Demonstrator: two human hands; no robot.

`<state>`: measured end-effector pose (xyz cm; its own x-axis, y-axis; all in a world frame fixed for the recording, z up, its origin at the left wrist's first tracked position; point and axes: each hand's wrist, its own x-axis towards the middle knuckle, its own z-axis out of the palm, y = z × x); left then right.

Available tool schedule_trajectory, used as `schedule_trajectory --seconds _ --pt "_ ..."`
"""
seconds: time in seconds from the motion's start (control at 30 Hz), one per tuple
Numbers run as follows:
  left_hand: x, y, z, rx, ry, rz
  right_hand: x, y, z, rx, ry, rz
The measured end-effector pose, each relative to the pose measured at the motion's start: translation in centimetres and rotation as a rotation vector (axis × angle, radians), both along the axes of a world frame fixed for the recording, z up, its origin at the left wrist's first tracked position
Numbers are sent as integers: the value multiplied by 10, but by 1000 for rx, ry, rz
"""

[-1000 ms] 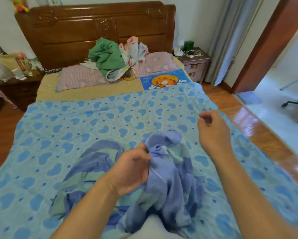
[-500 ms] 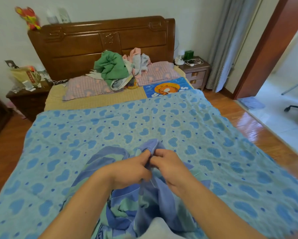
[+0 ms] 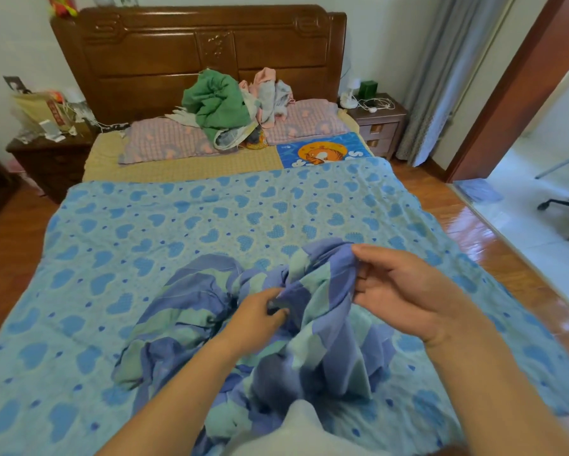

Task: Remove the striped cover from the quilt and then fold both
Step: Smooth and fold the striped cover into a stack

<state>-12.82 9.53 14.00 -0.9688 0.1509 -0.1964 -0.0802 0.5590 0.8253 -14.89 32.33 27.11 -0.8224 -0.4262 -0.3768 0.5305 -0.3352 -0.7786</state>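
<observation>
A crumpled cover with purple-blue and pale green stripes lies bunched at the near middle of the bed. Under it the quilt, light blue with darker blue hearts, is spread flat over most of the bed. My left hand pinches a fold of the striped cover near its centre. My right hand holds the cover's upper edge between thumb and fingers, a little to the right and farther away. The two hands are apart with cloth stretched between them.
Clothes are piled on pink pillows by the wooden headboard. Nightstands stand on the left and on the right. A curtain and an open doorway are on the right, beyond wood floor.
My hands, together on one fold half a second ago, have moved apart: the right one went right and up with the cover's edge. The view tilted slightly.
</observation>
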Motion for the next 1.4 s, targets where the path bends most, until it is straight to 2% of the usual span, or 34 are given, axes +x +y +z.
schedule_trajectory --seconds 0.13,0.3,0.37,0.43,0.53,0.6,0.63,0.7,0.73,0.8,0.83,0.87,0.93,1.0,1.03,1.1,1.2,1.4 --pt "3 -11 -14 -40 32 33 0 11 2 21 46 -41" --pt "2 -41 -20 -56 143 369 -9 26 -16 116 68 -120" --pt "1 -59 5 25 229 543 -21 36 -34 222 72 -254" --pt "-7 -67 54 118 367 589 -32 39 -44 324 101 -312" --pt "-17 -63 156 250 634 491 -53 31 -39 434 186 -286" --pt "-11 -54 216 344 759 296 -69 21 -19 530 294 -313" --pt "-6 -50 238 330 774 168 -78 18 -11 591 366 -340" --pt "-8 -42 261 162 685 -68 -100 16 -1 781 471 -335" --pt "-14 -38 262 30 603 -139 -110 17 -2 979 486 -262" --pt "-29 -33 247 -194 484 -117 -111 14 0 1501 472 -42" --pt "-34 -33 235 -205 438 -75 -106 11 1 1589 524 -9" --pt "-34 -32 223 -144 380 -65 -95 4 7 1454 601 -25" --pt "-25 -26 211 51 290 -165 -66 -14 29 823 762 23" --pt "-17 -18 208 171 287 -259 -40 -34 49 365 773 348" --pt "-16 -15 208 211 294 -264 -34 -42 50 257 771 437" --pt "-14 -10 205 241 316 -186 -32 -48 50 221 718 448" --pt "-9 -9 184 224 355 -49 -30 -43 41 369 735 407" --pt "3 2 150 555 338 227 -15 -53 39 519 781 324"
